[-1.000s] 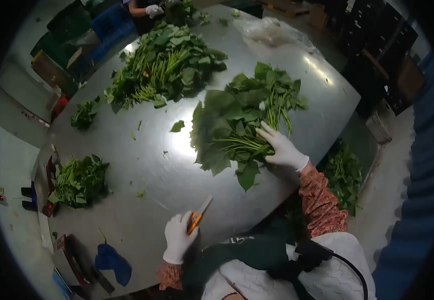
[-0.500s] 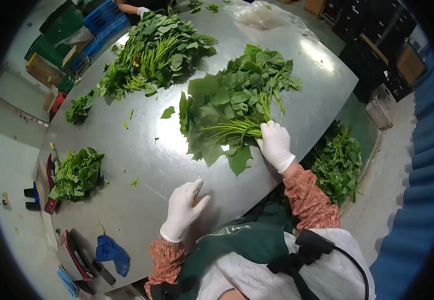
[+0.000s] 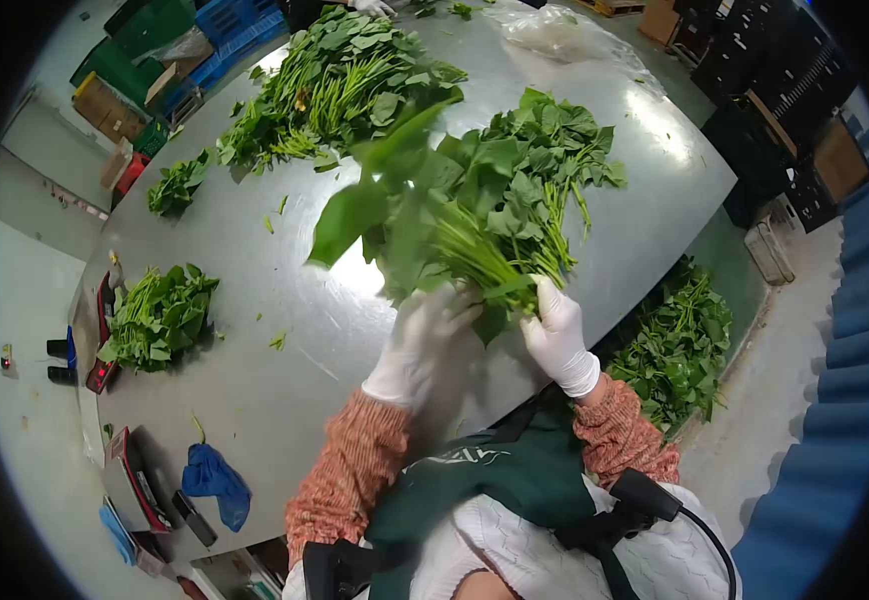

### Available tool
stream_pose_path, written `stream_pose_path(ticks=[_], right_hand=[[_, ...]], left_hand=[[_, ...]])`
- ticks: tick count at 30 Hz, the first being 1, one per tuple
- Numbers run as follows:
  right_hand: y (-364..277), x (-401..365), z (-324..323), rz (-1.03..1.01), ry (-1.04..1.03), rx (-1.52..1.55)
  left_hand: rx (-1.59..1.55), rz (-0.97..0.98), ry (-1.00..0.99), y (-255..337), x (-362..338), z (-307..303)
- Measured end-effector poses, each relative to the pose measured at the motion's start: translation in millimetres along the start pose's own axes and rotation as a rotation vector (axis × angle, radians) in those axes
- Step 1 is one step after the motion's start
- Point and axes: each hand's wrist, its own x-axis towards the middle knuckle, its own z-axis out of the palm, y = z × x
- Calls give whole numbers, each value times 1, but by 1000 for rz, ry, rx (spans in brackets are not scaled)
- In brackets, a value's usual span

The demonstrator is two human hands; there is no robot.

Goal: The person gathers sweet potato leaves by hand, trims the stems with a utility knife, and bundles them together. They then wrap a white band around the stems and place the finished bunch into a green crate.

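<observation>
A bunch of leafy greens [image 3: 475,250] with long stems is held by the stem ends in my right hand [image 3: 562,337], its gloved fingers closed round them. Its leaves fan out to the left, some smeared by motion. At the underside of these leaves is my left hand [image 3: 427,335], also in a white glove; its fingers are blurred and partly overlap the greens. Behind the held bunch, a looser heap of the same greens [image 3: 560,150] lies on the metal table [image 3: 325,400].
A large pile of greens [image 3: 355,80] lies at the back, with a co-worker's gloved hand [image 3: 373,7] beyond it. Small bunches [image 3: 160,318] lie at left, near a blue bag [image 3: 217,485]. More greens [image 3: 680,345] sit below the table's right edge. A clear plastic bag [image 3: 565,35] rests at the back.
My left hand has moved up and right from the bare table to the greens. My right hand keeps hold of the stems, and the bunch has been raised and its leaves swing.
</observation>
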Motion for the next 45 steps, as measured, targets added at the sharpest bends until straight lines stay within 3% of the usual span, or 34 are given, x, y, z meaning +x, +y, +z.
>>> stream_pose_path(ticks=[3,4,5,7,10,14,15,17,19,21,24,28,29,31,32,35,37,39,40,43,45], right_hand=[[1,-10,15,54,-155,-65],[-1,-12,10,139,-288,14],[-15,-3,-5,171,-483,10],[-8,-6,-5,253,-525,25],[-17,3,3,273,-392,-76],[-1,11,36,267,-212,64],[2,12,39,413,-163,303],[3,16,33,513,-102,524],[-9,20,28,583,-39,968],[-4,17,25,691,-54,1082],[1,11,24,501,-136,575],[-8,2,33,466,-188,626],[-18,4,35,380,-207,594],[-16,3,35,137,-378,232],[-19,2,36,43,-354,165],[-13,-2,37,264,-96,261],[-7,2,34,541,105,743],[7,2,31,626,281,866],[11,1,22,733,205,920],[4,7,23,662,-103,650],[-1,3,35,364,-154,200]], left_hand=[[-353,-17,179,-13,17,-4],[-457,-36,70,-16,16,-1],[-528,-38,99,-19,15,-4],[-440,-104,55,-20,13,-10],[-353,-58,91,-24,14,-8],[-384,-27,65,-28,13,-17],[-418,-56,2,-25,10,-17],[-491,-107,-116,-14,3,-17],[-478,-130,-95,-12,-3,-24],[-492,-152,-99,-10,-6,-19],[-478,-154,-78,-15,-6,-7],[-397,-146,-40,-22,-9,-7],[-392,-164,-31,-23,-11,-7],[-293,-78,-66,-38,-8,-30],[-335,-73,-35,-35,-10,-21],[-513,-84,17,-36,-3,-22],[-465,-24,22,-40,3,-34],[-480,-28,-9,-35,2,-31],[-489,-45,-35,-33,1,-28],[-499,-97,-57,-29,-3,-18],[-473,-126,8,-30,-7,-17]])
